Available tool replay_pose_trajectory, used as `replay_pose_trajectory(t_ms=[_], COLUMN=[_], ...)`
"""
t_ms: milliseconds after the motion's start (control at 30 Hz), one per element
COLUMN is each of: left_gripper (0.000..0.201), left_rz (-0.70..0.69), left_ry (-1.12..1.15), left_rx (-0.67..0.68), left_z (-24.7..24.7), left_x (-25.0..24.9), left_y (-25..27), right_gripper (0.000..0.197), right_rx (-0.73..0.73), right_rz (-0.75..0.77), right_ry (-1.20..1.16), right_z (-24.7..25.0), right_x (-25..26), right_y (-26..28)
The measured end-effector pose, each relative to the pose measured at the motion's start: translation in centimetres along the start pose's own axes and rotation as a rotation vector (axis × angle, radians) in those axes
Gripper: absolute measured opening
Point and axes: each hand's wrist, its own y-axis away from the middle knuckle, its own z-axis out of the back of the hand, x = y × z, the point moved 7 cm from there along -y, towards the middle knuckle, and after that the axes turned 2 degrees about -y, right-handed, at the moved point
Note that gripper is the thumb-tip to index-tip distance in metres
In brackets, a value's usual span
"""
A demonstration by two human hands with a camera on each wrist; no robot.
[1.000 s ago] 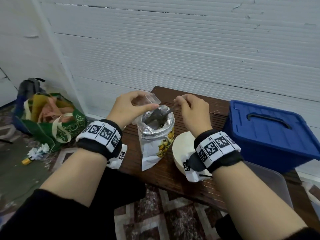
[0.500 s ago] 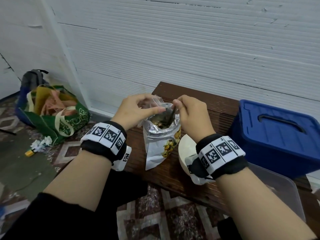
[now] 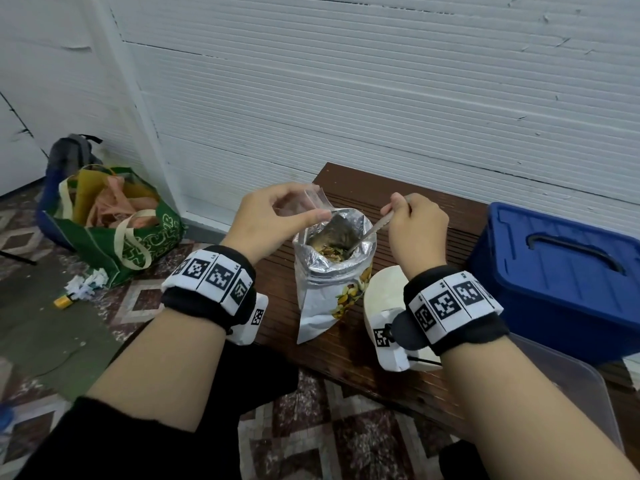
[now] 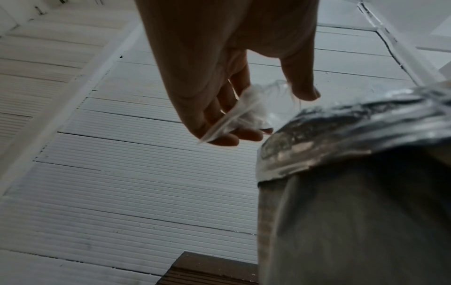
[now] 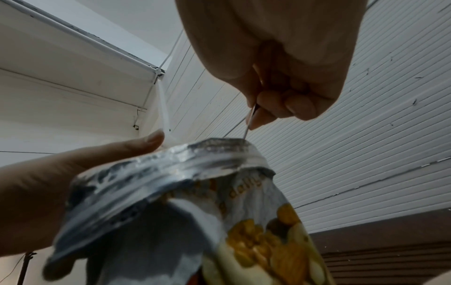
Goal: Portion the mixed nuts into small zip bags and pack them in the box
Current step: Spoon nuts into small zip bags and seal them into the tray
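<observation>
A silver foil pouch of mixed nuts [image 3: 329, 282] stands open on the dark wooden table [image 3: 356, 344]; nuts show inside its mouth. My left hand [image 3: 273, 220] pinches a small clear zip bag [image 3: 313, 199] just above the pouch's left rim; the bag [image 4: 249, 110] looks empty and crumpled. My right hand [image 3: 412, 223] grips a metal spoon [image 3: 372, 230] by its handle, the bowl end down inside the pouch [image 5: 185, 202]. The spoon's handle [image 5: 250, 119] enters the pouch mouth from above.
A white bowl [image 3: 384, 299] sits right of the pouch, partly behind my right wrist. A blue lidded box [image 3: 561, 271] stands at the table's right end. A clear plastic lid or tub [image 3: 571, 386] lies near the front right. A green bag [image 3: 114, 223] is on the floor, left.
My right hand has lifted and drawn right, showing more of the spoon handle. The left hand has raised the zip bag slightly above the pouch rim. The camera has moved closer.
</observation>
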Motion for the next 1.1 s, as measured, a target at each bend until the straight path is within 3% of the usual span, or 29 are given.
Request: replay_pose_trajectory(t_ms=[367, 633, 967, 1100], left_gripper=[0.051, 0.043, 0.05, 0.052], left_rz=[0.066, 0.019, -0.03, -0.055], left_ry=[-0.082, -0.168, -0.262, -0.246], left_rx=[0.077, 0.105, 0.109, 0.082], left_z=[0.1, 0.0, -1.0, -1.7], left_x=[1.2, 0.4, 0.1, -0.4], left_y=[0.2, 0.5, 0.1, 0.1], right_gripper=[0.034, 0.035, 0.034, 0.031], right_rx=[-0.12, -0.183, -0.111, -0.038], right_rz=[-0.085, -0.073, -0.035, 0.108], right_ry=[-0.078, -0.086, -0.088, -0.162], right_z=[2.6, 5.0, 2.9, 1.2], right_x=[0.1, 1.3, 3.3, 5.1], right_y=[-1.2, -3.1, -3.5, -2.5])
